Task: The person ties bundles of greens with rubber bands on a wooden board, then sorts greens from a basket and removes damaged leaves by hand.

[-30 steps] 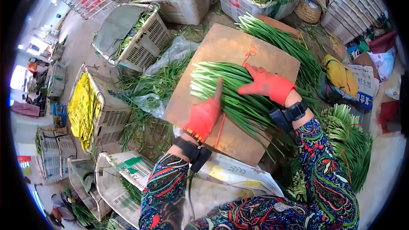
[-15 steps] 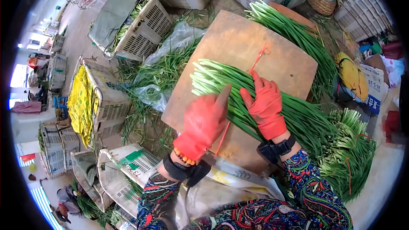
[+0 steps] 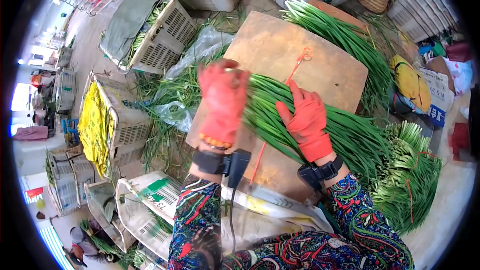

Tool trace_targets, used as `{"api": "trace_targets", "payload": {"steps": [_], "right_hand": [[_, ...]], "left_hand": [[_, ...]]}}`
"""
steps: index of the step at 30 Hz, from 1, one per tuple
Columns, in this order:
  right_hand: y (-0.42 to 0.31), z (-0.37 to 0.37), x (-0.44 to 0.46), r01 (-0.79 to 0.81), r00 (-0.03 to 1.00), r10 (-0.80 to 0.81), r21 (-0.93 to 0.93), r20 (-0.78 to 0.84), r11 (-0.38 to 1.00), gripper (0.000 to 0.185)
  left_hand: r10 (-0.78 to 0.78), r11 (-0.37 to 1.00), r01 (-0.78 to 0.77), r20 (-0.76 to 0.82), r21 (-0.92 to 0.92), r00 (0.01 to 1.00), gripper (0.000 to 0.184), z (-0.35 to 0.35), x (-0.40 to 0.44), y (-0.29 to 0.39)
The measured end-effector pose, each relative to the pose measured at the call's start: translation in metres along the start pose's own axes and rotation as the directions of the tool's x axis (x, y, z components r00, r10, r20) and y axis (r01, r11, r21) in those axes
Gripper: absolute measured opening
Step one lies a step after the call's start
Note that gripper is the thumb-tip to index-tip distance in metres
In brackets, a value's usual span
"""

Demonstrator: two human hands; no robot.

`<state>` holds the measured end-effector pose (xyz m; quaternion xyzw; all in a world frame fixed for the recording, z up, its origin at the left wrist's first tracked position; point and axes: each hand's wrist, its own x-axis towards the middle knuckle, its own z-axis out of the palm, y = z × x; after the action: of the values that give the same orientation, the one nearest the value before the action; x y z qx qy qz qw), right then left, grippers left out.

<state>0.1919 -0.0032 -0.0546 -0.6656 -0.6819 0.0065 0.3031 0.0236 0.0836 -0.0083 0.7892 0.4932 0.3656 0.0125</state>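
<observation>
A thick bundle of garlic chives [image 3: 345, 125] lies diagonally across a wooden board [image 3: 295, 35]. Under it runs a thin red tie [image 3: 300, 62], showing on both sides. My right hand [image 3: 306, 122], in a red rubber glove, rests on top of the bundle, thumb and forefinger spread apart. At the bundle's pale stem ends is my left hand [image 3: 223, 101], also red-gloved. Motion smears its fingers, and it covers most of those ends. More loose chives [image 3: 340, 40] lie along the board's far right edge.
Tied chive bundles [image 3: 405, 185] are piled at the right. Plastic crates [image 3: 167, 32] stand at the back and left, one under a yellow cloth [image 3: 95, 130]. Leaf scraps and clear plastic [image 3: 175, 115] lie left of the board. A yellow bundle [image 3: 411, 82] sits at the far right.
My left hand has moved left and up, from above the bundle to its pale stem ends, which it now covers. My right hand stays on the bundle.
</observation>
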Motion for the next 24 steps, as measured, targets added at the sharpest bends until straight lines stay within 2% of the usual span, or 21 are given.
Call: {"api": "trace_targets", "payload": {"steps": [1,2,3,4,5,7,10,13,14,17,19,21,24], "right_hand": [[0.0,0.0,0.0,-0.002,1.0,0.002,0.003,0.002,1.0,0.053],[0.0,0.0,0.0,-0.001,1.0,0.001,0.006,0.004,1.0,0.053],[0.001,0.0,-0.001,-0.003,1.0,0.003,0.008,0.006,1.0,0.053],[0.002,0.0,-0.002,0.0,1.0,0.0,0.005,-0.01,1.0,0.052],[0.003,0.002,-0.002,0.008,1.0,-0.008,0.008,-0.023,1.0,0.052],[0.002,0.003,-0.001,0.012,1.0,-0.012,0.011,-0.023,1.0,0.052],[0.002,0.001,0.0,-0.004,1.0,0.004,-0.005,0.002,1.0,0.051],[0.003,0.0,-0.001,-0.002,1.0,0.002,-0.007,0.003,1.0,0.051],[0.003,-0.001,0.001,-0.002,1.0,0.002,0.003,0.007,1.0,0.051],[0.001,0.0,0.004,0.017,1.0,-0.017,0.047,0.005,0.999,0.052],[0.004,0.002,0.004,0.033,0.999,-0.032,0.042,-0.017,0.999,0.051],[0.005,-0.003,0.006,-0.019,0.996,0.012,0.077,0.087,0.997,0.051],[-0.003,-0.013,0.013,0.02,0.982,-0.037,0.089,0.185,0.996,0.05]], "left_hand": [[0.019,1.0,-0.019,-0.05,0.003,0.999,0.01,-0.014,0.009,-0.011],[0.064,0.998,-0.059,-0.224,0.028,0.972,0.013,-0.025,0.02,-0.028],[-0.066,0.998,0.062,-0.198,-0.025,0.978,0.011,-0.043,0.028,-0.048],[-0.19,0.981,0.195,-0.215,0.0,0.958,0.016,-0.062,0.036,-0.055],[-0.287,0.939,0.316,-0.193,0.136,0.938,0.032,-0.071,0.038,-0.078],[-0.248,0.759,0.319,-0.201,0.567,0.948,0.049,-0.069,0.032,-0.114],[-0.299,0.755,0.359,-0.2,0.549,0.933,0.058,-0.052,0.022,-0.092],[-0.368,0.755,0.248,0.08,0.607,0.926,0.052,-0.046,0.003,-0.08],[-0.422,0.771,0.278,0.133,0.573,0.897,0.049,-0.052,-0.008,-0.079],[-0.452,0.783,0.268,0.218,0.561,0.865,0.048,-0.094,-0.06,-0.087],[-0.536,0.761,0.371,0.193,0.532,0.822,0.048,-0.132,-0.118,-0.102],[-0.619,0.733,0.5,0.149,0.461,0.771,0.051,-0.187,-0.18,-0.101],[-0.829,0.499,0.726,0.015,0.473,0.559,0.055,-0.277,-0.303,-0.087]]}}
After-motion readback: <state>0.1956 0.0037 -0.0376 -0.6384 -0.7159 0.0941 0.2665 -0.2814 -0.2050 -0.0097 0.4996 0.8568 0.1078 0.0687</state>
